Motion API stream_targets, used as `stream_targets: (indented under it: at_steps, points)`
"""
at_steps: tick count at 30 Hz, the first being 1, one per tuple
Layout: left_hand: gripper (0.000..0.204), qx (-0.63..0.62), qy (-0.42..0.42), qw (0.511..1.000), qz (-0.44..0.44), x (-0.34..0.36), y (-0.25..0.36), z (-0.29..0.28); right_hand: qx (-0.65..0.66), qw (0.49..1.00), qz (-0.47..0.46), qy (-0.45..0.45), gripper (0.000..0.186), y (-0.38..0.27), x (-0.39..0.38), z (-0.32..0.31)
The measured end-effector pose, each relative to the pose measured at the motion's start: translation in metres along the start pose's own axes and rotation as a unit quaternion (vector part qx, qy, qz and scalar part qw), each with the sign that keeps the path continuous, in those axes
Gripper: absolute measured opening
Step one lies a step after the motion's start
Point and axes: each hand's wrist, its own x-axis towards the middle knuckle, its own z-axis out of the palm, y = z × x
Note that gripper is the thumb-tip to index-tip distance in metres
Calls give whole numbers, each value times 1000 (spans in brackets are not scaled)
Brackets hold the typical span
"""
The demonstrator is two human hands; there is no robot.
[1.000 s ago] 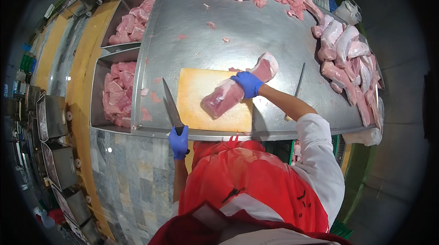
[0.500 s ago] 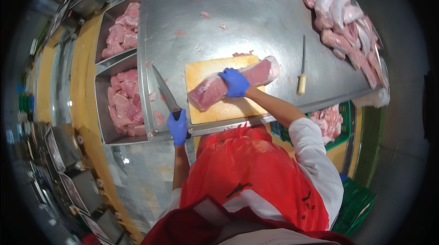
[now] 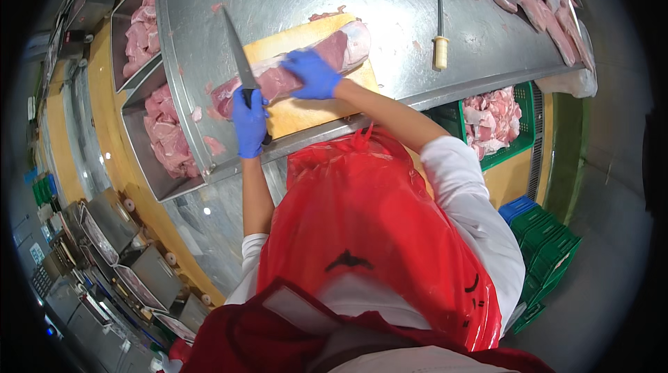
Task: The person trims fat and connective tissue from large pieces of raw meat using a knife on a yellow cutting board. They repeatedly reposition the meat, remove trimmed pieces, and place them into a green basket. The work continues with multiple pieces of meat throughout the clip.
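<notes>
One knife (image 3: 240, 49) clasped in left hand (image 3: 250, 122), right hand (image 3: 310, 75) spread on meat (image 3: 273, 81), rod (image 3: 440, 51), crate (image 3: 527, 128) nearby

Left grip (image 3: 250, 122) blue, right grip (image 3: 311, 75) blue. Knife (image 3: 239, 51) in left grip: grey and black. Meat (image 3: 274, 83) under right grip: pink and white. Board (image 3: 306, 115) below: yellow.

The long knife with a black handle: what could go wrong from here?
The long steel knife with a black handle, held in the blue-gloved left grip, is near the blue-gloved right grip; a slip might cut it. The long pink-and-white meat piece extends past the left edge of the yellow rectangular cutting board, so it could shift if pressed.
</notes>
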Motion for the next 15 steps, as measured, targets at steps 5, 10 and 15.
stream_targets:
  at_steps: [5,10,15]
  points:
    - [55,-89,-118,985,-90,-45,20,63,-118,979,168,22,76,62,-123,-61]
    - [59,-87,-193,970,-120,-53,7,121,106,957,245,113,62,114,-172,-60]
    - [55,-118,-121,981,-94,-71,-16,169,120,973,148,128,61,120,-128,-88]
